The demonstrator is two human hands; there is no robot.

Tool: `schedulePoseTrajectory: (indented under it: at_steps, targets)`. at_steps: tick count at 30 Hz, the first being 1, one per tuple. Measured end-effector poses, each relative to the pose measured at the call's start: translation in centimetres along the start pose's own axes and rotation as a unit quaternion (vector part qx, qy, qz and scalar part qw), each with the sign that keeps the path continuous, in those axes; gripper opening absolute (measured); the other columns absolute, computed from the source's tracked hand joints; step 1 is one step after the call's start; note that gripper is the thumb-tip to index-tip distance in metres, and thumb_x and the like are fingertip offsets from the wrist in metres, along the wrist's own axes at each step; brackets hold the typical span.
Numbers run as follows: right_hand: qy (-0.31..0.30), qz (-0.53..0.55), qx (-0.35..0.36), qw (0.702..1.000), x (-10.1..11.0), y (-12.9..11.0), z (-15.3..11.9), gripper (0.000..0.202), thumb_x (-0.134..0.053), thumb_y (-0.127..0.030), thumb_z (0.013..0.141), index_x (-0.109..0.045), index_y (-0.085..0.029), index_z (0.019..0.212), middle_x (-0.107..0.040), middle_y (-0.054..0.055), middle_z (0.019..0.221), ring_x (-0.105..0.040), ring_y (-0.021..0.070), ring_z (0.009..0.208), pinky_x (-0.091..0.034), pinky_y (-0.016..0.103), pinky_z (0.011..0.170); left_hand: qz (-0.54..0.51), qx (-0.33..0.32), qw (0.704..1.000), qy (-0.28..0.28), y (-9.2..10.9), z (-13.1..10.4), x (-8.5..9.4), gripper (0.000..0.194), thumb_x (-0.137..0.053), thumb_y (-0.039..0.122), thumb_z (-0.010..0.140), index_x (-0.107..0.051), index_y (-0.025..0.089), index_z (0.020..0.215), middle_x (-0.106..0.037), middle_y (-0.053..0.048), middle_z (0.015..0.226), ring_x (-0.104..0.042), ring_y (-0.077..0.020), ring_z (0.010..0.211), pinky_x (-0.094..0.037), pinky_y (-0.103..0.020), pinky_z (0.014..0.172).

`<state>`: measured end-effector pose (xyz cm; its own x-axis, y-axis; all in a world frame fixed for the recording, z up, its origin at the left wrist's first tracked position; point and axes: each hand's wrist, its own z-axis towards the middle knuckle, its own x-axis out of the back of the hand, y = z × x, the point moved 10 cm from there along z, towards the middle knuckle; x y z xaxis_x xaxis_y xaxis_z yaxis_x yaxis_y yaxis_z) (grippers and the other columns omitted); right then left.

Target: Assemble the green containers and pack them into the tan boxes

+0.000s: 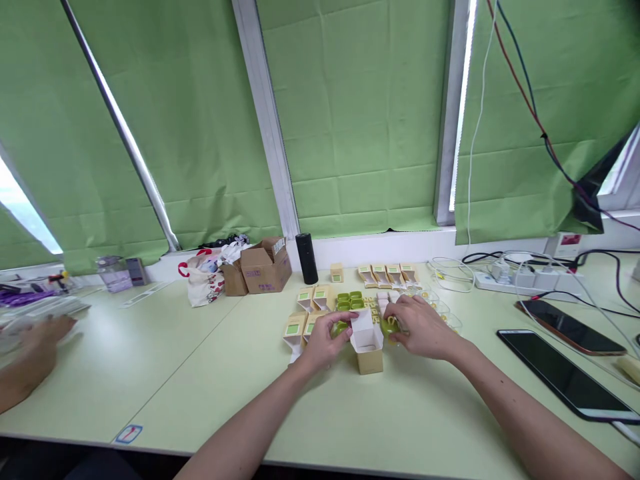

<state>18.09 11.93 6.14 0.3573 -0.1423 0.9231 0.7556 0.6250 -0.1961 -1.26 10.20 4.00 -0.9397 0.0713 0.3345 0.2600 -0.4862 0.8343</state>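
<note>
A small open box [371, 361], tan outside and white inside, stands upright on the table with its flap raised. My left hand [324, 340] is at the box's left side, its fingers closed on the flap's edge. To the right of the box, my right hand [417, 327] grips a small green item [389, 326] between thumb and fingers. Behind the box are green square pieces [350, 301], small yellow-green pieces and pale pink pieces [383, 297]. More tan boxes [295, 327] with green labels stand to the left, and others [387, 275] are in a row behind.
Clear round pieces [453, 321] lie beyond my right hand. Two phones [565, 370], cables and a power strip [530, 283] are at the right. A black cylinder [307, 259], cardboard box [266, 267] and cloth bag [204, 280] stand behind. Another person's hand [37, 347] is far left.
</note>
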Motion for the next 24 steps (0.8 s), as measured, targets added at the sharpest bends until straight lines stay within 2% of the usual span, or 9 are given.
schedulePoseTrajectory:
  at_steps: [3,6,9,12,14,19,24]
  targets:
    - [0.087,0.026,-0.023,0.996,1.9,1.2,-0.1,0.024,-0.068,-0.027,0.089,-0.069,-0.023,0.112,-0.073,0.011,0.11,-0.064,0.0324,0.11,-0.045,0.048,0.096,-0.012,0.007,1.0,-0.014,-0.1,0.0,-0.2,0.042,-0.069,0.015,0.083,-0.076,0.017,0.124,-0.077,-0.014,0.124,-0.07,-0.0302,0.117,-0.054,-0.048,0.107]
    - [0.179,0.111,-0.028,0.977,3.6,2.0,-0.6,0.024,-0.063,-0.033,0.094,-0.067,-0.024,0.116,-0.072,0.011,0.119,-0.064,0.0323,0.114,-0.049,0.048,0.097,-0.009,0.004,1.0,-0.023,-0.2,0.0,-0.4,0.056,-0.064,0.006,0.074,-0.075,0.016,0.128,-0.077,-0.013,0.121,-0.07,-0.029,0.114,-0.053,-0.048,0.109]
    - [0.224,0.225,-0.019,0.948,4.1,1.8,-1.2,0.028,-0.06,-0.041,0.098,-0.065,-0.025,0.121,-0.071,0.011,0.124,-0.065,0.0285,0.102,-0.055,0.043,0.088,0.0,-0.005,1.0,-0.03,0.0,-0.1,-0.6,0.062,-0.06,0.003,0.072,-0.074,0.018,0.13,-0.077,-0.012,0.121,-0.069,-0.0275,0.113,-0.052,-0.048,0.11]
    - [0.219,0.323,-0.008,0.921,3.6,0.6,-1.4,0.033,-0.06,-0.044,0.1,-0.064,-0.026,0.127,-0.069,0.01,0.132,-0.063,0.0206,0.08,-0.057,0.038,0.074,0.008,-0.007,0.999,-0.033,0.0,-0.1,-0.7,0.063,-0.059,0.004,0.072,-0.073,0.02,0.132,-0.076,-0.011,0.126,-0.069,-0.0272,0.113,-0.052,-0.048,0.109]
    - [0.201,0.359,-0.006,0.912,3.0,-0.4,-1.4,0.035,-0.06,-0.045,0.1,-0.063,-0.027,0.13,-0.069,0.011,0.133,-0.062,0.0185,0.074,-0.056,0.035,0.066,0.016,-0.009,0.999,-0.031,0.0,-0.1,-0.7,0.063,-0.059,0.004,0.072,-0.073,0.02,0.132,-0.076,-0.011,0.127,-0.069,-0.0274,0.113,-0.053,-0.047,0.108]
    - [0.153,0.347,0.029,0.925,1.7,-2.6,-1.3,0.035,-0.058,-0.043,0.101,-0.063,-0.027,0.132,-0.073,0.01,0.125,-0.066,0.0214,0.083,-0.055,0.033,0.064,0.039,-0.019,0.999,-0.013,-0.4,0.0,-0.3,0.058,-0.063,0.005,0.073,-0.073,0.02,0.128,-0.077,-0.009,0.114,-0.069,-0.0297,0.112,-0.052,-0.049,0.109]
    - [0.133,0.29,0.068,0.945,1.1,-3.1,-1.2,0.035,-0.056,-0.04,0.103,-0.058,-0.027,0.135,-0.073,0.01,0.127,-0.07,0.0244,0.097,-0.055,0.033,0.069,0.046,-0.018,0.999,-0.008,-0.8,-0.1,-0.2,0.058,-0.064,0.006,0.075,-0.073,0.021,0.13,-0.076,-0.01,0.12,-0.069,-0.0311,0.117,-0.051,-0.05,0.111]
